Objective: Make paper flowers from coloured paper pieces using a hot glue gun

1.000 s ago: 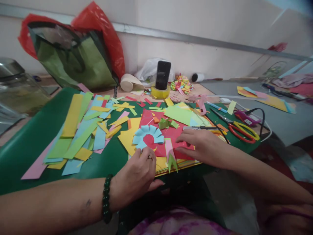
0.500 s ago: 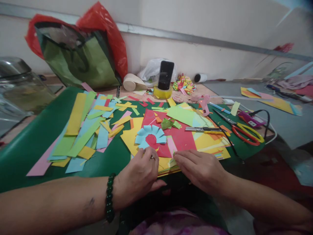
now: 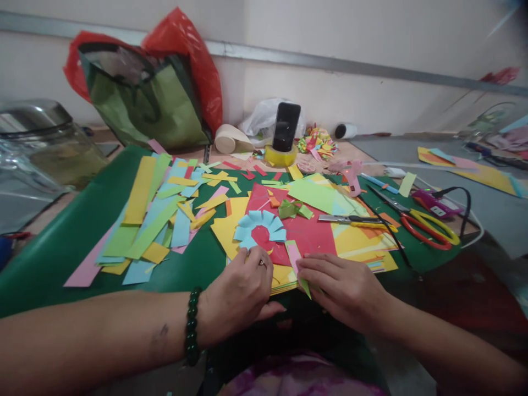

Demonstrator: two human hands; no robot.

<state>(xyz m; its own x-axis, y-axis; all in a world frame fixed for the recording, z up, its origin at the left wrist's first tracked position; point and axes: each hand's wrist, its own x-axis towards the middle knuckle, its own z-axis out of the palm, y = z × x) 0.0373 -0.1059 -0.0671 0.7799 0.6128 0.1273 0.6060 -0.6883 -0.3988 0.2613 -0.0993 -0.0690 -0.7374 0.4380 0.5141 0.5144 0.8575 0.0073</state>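
Ribbon (image 3: pixel 293 256) of green-edged pink paper with a green-pointed end slants off the red sheet (image 3: pixel 318 236) against the close-set fingers of the right hand (image 3: pixel 344 283), beside a pale-blue petalled ring (image 3: pixel 275 224) where the left hand (image 3: pixel 243 283) curls its fingers, though whether either hand pinches I cannot tell.

Single head view, facing forward and down, near green mat (image 3: pixel 193 269), far right seemingly blurred
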